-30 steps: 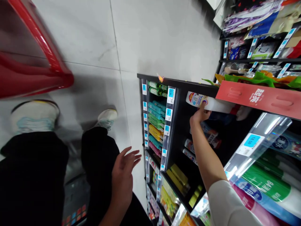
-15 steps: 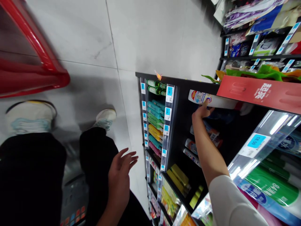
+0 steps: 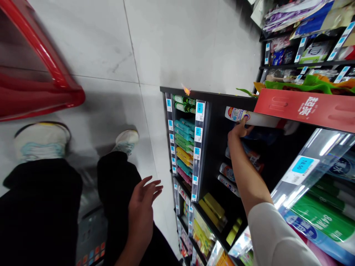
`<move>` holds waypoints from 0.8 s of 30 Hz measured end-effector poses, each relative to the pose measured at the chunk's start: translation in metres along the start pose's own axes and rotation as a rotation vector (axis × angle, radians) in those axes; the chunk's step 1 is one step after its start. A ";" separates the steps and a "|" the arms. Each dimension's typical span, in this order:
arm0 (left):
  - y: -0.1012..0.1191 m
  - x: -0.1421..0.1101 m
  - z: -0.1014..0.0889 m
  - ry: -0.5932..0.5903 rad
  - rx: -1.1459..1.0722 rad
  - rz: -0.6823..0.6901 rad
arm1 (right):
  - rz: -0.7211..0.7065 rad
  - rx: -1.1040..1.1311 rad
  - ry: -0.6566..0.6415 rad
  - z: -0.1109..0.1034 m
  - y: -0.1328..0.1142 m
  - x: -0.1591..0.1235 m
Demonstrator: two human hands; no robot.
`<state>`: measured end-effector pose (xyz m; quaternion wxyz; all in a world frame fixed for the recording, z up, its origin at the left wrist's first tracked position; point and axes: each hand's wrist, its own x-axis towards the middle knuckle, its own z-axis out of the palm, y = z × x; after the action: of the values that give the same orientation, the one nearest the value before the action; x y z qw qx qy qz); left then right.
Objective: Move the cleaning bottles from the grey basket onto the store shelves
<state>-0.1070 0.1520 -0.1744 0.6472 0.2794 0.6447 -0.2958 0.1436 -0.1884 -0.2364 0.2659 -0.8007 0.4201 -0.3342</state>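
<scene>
White labelled bottle (image 3: 249, 117) lies sideways, touched by the half-curled right hand (image 3: 239, 135); left hand (image 3: 142, 208) open, empty.

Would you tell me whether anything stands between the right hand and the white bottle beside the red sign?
Nothing visible does: the fingers of the right hand touch the white bottle at its labelled end. The red sign lies beyond the bottle, clear of those fingers.

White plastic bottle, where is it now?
In the head view, on the right, the white plastic bottle sits just under the red shelf sign, touching the right hand.
</scene>
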 end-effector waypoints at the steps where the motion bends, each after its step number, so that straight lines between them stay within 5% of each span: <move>1: 0.000 0.000 0.000 -0.004 0.000 0.001 | 0.002 0.001 -0.009 0.000 0.000 0.001; 9: 0.007 -0.002 -0.005 -0.011 0.035 0.014 | 0.077 0.023 -0.044 -0.003 -0.003 -0.010; 14: 0.011 -0.007 -0.013 -0.028 0.124 0.036 | 0.183 0.020 -0.051 -0.032 0.001 -0.057; 19: 0.026 -0.039 -0.014 -0.148 0.318 0.096 | 0.292 0.070 -0.201 -0.115 -0.002 -0.156; 24: 0.044 -0.122 -0.010 -0.444 0.557 0.006 | 0.595 -0.033 -0.401 -0.241 0.009 -0.282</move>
<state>-0.0802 0.1911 -0.0532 0.6715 0.3758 0.3820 -0.5118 -0.1633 0.0122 -0.1781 0.4158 -0.6970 0.5798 -0.0717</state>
